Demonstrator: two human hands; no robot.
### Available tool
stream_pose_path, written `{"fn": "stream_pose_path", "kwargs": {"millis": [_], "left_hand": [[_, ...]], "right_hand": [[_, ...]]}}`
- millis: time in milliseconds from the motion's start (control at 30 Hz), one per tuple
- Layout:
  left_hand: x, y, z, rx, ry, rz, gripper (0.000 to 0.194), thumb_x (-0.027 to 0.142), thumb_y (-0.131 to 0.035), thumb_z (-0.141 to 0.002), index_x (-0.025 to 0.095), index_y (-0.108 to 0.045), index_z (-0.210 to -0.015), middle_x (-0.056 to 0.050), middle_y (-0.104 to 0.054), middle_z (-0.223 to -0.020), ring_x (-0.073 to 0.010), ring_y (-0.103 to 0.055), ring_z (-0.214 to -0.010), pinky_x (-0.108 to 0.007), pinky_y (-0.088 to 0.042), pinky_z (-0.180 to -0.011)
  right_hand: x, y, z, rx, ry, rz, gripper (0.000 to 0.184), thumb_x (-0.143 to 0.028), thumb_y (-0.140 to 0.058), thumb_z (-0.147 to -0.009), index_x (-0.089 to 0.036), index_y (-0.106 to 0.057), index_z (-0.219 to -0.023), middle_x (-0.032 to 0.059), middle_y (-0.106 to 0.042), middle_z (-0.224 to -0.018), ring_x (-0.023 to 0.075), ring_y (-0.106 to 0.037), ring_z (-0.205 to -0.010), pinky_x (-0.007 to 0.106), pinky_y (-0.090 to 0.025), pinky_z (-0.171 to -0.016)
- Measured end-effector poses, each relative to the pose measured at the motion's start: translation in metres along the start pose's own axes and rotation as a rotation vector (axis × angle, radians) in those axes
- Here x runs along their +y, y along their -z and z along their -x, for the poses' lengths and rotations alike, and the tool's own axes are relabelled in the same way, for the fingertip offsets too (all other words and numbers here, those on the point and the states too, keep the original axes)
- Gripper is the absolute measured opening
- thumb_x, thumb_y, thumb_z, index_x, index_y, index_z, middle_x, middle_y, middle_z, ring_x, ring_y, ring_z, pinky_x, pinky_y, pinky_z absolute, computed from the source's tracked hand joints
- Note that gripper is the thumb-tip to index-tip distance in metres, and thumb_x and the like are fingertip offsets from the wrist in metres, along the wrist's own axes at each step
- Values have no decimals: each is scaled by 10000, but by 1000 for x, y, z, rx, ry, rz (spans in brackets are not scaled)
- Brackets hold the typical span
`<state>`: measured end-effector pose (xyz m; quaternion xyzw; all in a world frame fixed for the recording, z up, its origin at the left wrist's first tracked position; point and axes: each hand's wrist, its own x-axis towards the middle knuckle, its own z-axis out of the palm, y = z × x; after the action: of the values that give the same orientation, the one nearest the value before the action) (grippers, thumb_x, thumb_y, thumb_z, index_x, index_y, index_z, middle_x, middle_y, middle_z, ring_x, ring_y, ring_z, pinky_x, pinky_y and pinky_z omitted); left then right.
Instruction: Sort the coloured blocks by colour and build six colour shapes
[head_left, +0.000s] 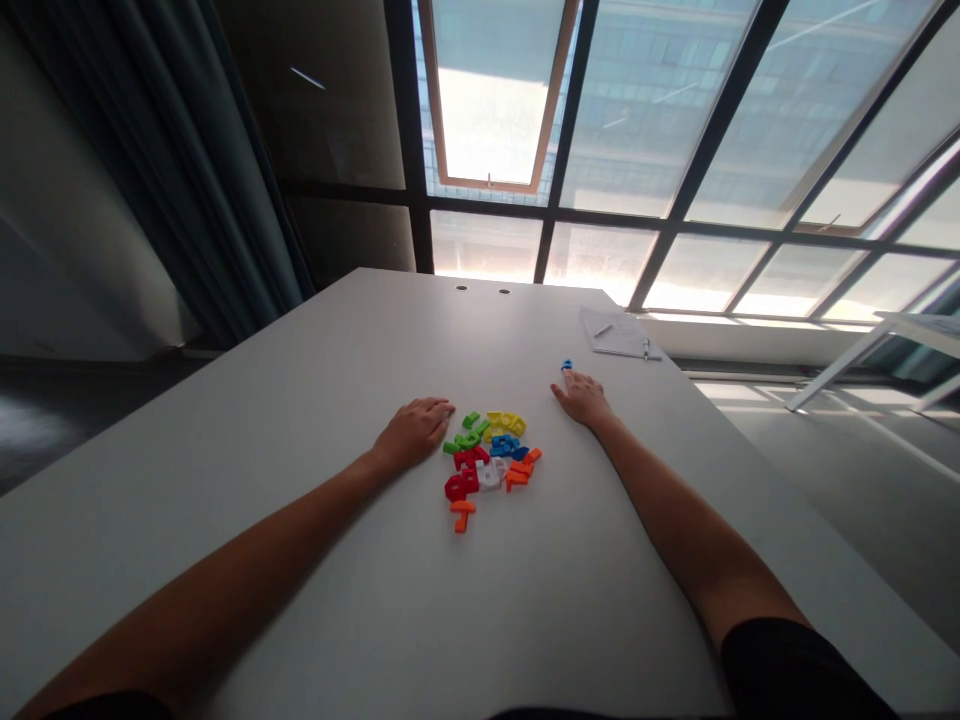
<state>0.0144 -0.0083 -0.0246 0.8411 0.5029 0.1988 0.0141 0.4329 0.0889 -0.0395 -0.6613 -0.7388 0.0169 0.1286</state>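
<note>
Touches a small blue piece point(567, 364) with the right hand point(585, 397), well apart from the colourful pile point(489, 475) on the white table point(570, 580), seemingly singling it out; too small to judge whether pinched or merely pressed. Rests the left hand point(414, 432) palm-down, gripping nothing visible, beside green pieces point(471, 438). Looks like smooth plastic, chunky and letter-shaped, roughly grouped by colour.

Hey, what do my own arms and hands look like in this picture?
Both the left hand and right hand are bare, with no gloves, and no watch or bracelet shows at either wrist. The right sleeve is black, plain and ends around the elbow. Only a dark edge of the left sleeve shows. Rings are too small to tell.
</note>
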Motion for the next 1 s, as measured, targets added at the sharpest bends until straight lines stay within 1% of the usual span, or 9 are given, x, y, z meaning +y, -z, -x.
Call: {"fn": "stream_pose_path", "kwargs": {"millis": [167,333,433,500,567,667,800,900,1000], "left_hand": [[-1,-1,0,1,3,-1,434,312,-496,-1093,254,-796,-1401,-134,-763,-1503,-332,-692,-1411,-534,-564,-1230],[-3,-3,0,-8,-1,-12,432,317,-490,-1099,260,-786,-1409,-124,-760,-1510,-321,-683,-1423,-515,-551,-1242],[-4,-3,0,-13,2,-21,438,325,-484,-1101,257,-776,-1421,-121,-752,-1525,-319,-677,-1433,-516,-543,-1250],[-4,-3,0,-18,0,-24,446,328,-478,-1101,254,-772,-1428,-123,-745,-1537,-324,-673,-1438,-527,-540,-1254],[-4,-2,0,-20,-2,-20,450,330,-472,-1102,254,-772,-1429,-126,-744,-1538,-328,-675,-1436,-535,-543,-1250],[-3,-2,0,-16,-6,-13,449,323,-474,-1100,255,-776,-1426,-133,-751,-1524,-333,-684,-1424,-542,-551,-1241],[-2,-1,-1,-7,-3,-10,440,305,-499,-1084,266,-786,-1415,-133,-760,-1506,-333,-696,-1407,-544,-563,-1228],[-2,-1,0,-7,-2,-10,441,309,-494,-1086,260,-788,-1411,-136,-760,-1505,-339,-693,-1410,-556,-565,-1224],[-2,-1,0,-16,-2,-11,449,318,-480,-1095,248,-784,-1417,-144,-753,-1515,-345,-684,-1422,-563,-563,-1225]], "right_hand": [[3,-3,-3,0,-5,-13,826,-664,-412,-1152,-128,-416,-1779,244,-347,-1862,421,-426,-1682,583,-323,-1373],[1,-1,-5,-72,-20,-10,819,-669,-413,-1148,-145,-439,-1777,225,-340,-1868,436,-396,-1698,629,-269,-1393],[-3,1,-5,-63,-54,-13,820,-655,-451,-1143,-138,-432,-1780,229,-331,-1870,439,-398,-1697,639,-284,-1387],[-5,3,-3,-36,-46,-7,787,-599,-448,-1155,-98,-451,-1762,257,-381,-1840,447,-427,-1679,648,-309,-1373],[-5,5,2,-13,12,-2,721,-523,-449,-1164,-78,-499,-1728,264,-491,-1775,436,-474,-1651,626,-340,-1363],[-6,8,13,-20,212,-30,600,-454,-515,-1151,-142,-614,-1654,195,-638,-1675,378,-535,-1616,545,-380,-1362],[-17,11,26,-49,421,-135,533,-521,-608,-1125,-238,-720,-1564,141,-681,-1640,351,-561,-1599,541,-384,-1370],[-35,14,33,-155,447,-217,704,-686,-644,-1091,-296,-626,-1676,134,-600,-1724,386,-466,-1668,620,-293,-1405],[-51,18,37,-301,430,-242,1002,-825,-736,-980,-364,-417,-1810,99,-399,-1864,430,-241,-1767,705,-95,-1433]]}}
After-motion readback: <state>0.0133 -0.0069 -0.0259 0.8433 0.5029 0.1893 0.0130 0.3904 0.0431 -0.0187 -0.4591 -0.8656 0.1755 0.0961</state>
